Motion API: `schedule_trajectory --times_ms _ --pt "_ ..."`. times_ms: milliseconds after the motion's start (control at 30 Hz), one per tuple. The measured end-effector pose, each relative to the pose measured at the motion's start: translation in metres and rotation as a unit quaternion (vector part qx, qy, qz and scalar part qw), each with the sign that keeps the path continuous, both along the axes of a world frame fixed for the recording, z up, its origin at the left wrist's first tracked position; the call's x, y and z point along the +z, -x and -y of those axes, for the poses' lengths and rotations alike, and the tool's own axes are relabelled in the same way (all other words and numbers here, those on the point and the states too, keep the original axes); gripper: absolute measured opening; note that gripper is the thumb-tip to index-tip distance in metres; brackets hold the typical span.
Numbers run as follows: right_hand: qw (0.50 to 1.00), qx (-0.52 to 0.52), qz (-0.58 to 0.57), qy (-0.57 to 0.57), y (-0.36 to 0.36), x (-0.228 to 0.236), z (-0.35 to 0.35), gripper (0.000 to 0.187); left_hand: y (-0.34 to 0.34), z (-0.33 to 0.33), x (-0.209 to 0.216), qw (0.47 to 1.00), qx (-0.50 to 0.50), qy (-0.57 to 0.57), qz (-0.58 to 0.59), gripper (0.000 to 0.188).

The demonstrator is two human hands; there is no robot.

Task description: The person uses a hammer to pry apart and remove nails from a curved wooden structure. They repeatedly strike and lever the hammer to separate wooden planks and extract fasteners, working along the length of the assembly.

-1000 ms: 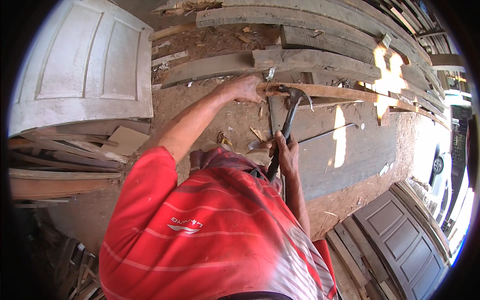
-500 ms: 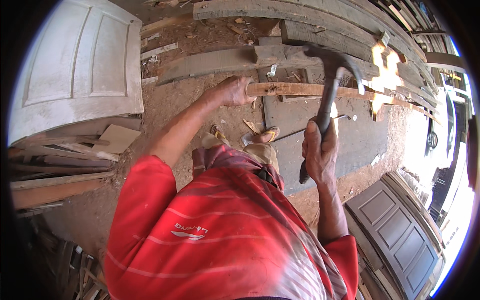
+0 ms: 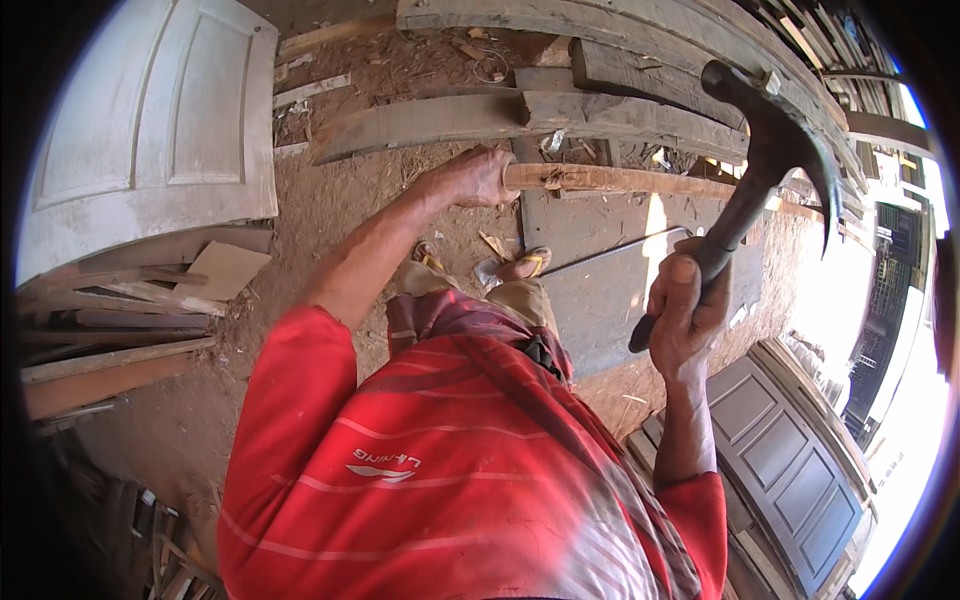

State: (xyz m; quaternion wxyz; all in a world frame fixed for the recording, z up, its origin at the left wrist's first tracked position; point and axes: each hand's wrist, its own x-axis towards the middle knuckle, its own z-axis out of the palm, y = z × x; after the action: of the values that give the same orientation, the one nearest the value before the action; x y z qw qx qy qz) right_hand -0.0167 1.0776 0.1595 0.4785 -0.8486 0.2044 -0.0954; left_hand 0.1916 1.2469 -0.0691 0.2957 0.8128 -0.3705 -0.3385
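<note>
My left hand [image 3: 483, 178] is closed around the near end of a long, thin wooden strip [image 3: 625, 181], which stretches away to the right. My right hand [image 3: 690, 310] grips a claw hammer [image 3: 742, 208] by its dark handle. The hammer is raised, its head up and to the right of the hand, in front of the strip's far part. Between hammer and strip I cannot make out any contact. Below the strip, a thin dark metal rod with a bent end [image 3: 620, 250] lies on a grey sheet [image 3: 600, 320] on the ground.
Thick timber beams [image 3: 430, 122] lie stacked ahead. A white panelled door [image 3: 150, 130] stands at the left above scrap boards [image 3: 130, 355]. On the right, a grey panelled door [image 3: 785, 460] leans on more wood. My sandalled feet [image 3: 528, 264] are on littered dirt ground.
The hammer and my right hand have moved to the right, with the hammer head now larger in view. My left hand keeps its hold on the strip and appears slightly farther right.
</note>
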Motion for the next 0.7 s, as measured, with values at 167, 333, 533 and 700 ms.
schedule_trajectory --times_ms 167,333,533,700 --pt "0.961 0.053 -0.260 0.075 0.006 -0.043 0.011 0.038 -0.001 0.003 0.003 0.999 0.010 0.014 -0.034 0.058" --pt "0.979 -0.058 -0.184 -0.064 -0.008 0.005 0.010 0.035 0.006 -0.001 -0.014 1.000 0.011 0.017 -0.023 0.054" --pt "0.959 0.023 0.278 -0.051 -0.025 0.033 0.027 0.035 0.000 -0.001 -0.013 0.999 0.010 0.026 0.024 0.052" --pt "0.948 0.075 -0.292 0.101 0.016 -0.062 0.021 0.040 0.011 0.000 -0.006 0.999 0.021 0.043 0.021 0.048"
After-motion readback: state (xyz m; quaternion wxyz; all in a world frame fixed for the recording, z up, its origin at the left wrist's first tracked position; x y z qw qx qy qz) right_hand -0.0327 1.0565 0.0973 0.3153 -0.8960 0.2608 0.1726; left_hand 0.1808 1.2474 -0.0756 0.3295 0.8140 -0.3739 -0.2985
